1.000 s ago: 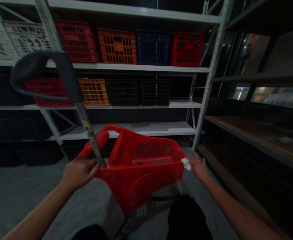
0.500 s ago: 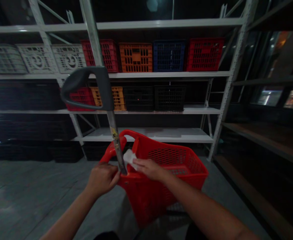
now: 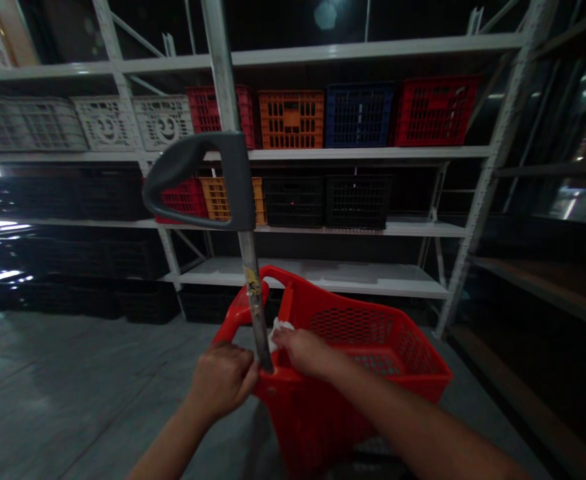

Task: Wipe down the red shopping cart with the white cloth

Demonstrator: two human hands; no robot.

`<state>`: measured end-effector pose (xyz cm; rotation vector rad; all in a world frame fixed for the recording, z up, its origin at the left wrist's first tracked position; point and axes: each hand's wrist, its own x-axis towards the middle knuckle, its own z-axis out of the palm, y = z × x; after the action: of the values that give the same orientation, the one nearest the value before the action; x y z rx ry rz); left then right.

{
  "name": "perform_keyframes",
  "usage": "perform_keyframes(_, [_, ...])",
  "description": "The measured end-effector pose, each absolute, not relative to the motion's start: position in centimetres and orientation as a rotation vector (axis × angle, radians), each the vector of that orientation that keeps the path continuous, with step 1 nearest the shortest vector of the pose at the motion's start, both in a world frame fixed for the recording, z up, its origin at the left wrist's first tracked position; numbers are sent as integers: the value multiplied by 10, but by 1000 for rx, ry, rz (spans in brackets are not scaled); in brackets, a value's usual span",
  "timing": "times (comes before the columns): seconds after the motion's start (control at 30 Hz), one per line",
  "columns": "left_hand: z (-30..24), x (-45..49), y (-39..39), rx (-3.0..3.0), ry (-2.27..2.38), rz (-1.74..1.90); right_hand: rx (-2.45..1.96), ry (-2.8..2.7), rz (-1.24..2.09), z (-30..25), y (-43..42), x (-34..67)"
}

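A red plastic shopping cart (image 3: 323, 413) with perforated basket walls stands in front of me. My left hand (image 3: 225, 379) is wrapped round the near end of its red handlebar (image 3: 237, 313). My right hand (image 3: 303, 348) pinches a crumpled white cloth (image 3: 279, 328) against the basket's near left part, just right of the metal pole; whether it is cloth or tissue I cannot tell for sure. The metal pole (image 3: 259, 320) rises from the cart's corner between my hands. A dark grey loop grip (image 3: 243, 180) is fixed on the pole, above both hands.
White metal shelving (image 3: 367, 155) spans the back, holding a red crate (image 3: 437, 110), an orange crate (image 3: 291, 120), a blue crate (image 3: 359, 115), and several white and black ones. More shelves (image 3: 533, 283) stand close on the right. Grey floor (image 3: 93, 393) lies left of the cart.
The view has swung slightly left, so the cart and shelves appear farther right. My right hand has moved the white cloth down close beside the pole's base. My left hand keeps its hold.
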<state>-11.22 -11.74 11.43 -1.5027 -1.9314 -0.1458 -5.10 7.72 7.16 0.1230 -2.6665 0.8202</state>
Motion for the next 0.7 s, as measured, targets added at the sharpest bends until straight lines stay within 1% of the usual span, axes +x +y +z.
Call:
perform_keyframes(0.07, [112,-109,-120,-1525,-1897,-168,117,-2720,704,73,83,-55])
perform_keyframes(0.13, [111,-106,-122,-1518,-1879,-182,-31,-2759,647,83,99,-73])
perform_keyframes(0.27, [111,-100,-122,-1486,-1870,-192,-254,-2756,660,111,135,-125])
perform_keyframes(0.37, [113,-101,-119,-1433,-1924,-175,-329,-2726,707,117,143,-143])
perform_keyframes(0.47, [113,-107,-115,-1379,-1984,-144,-282,-2696,788,109,132,-129])
perform_keyframes(0.57, [113,-115,-109,-1371,-1993,-135,-177,-2672,872,95,109,-90])
perform_keyframes(0.7, [116,-125,-100,-1381,-2007,-124,125,-2509,1015,78,68,-32])
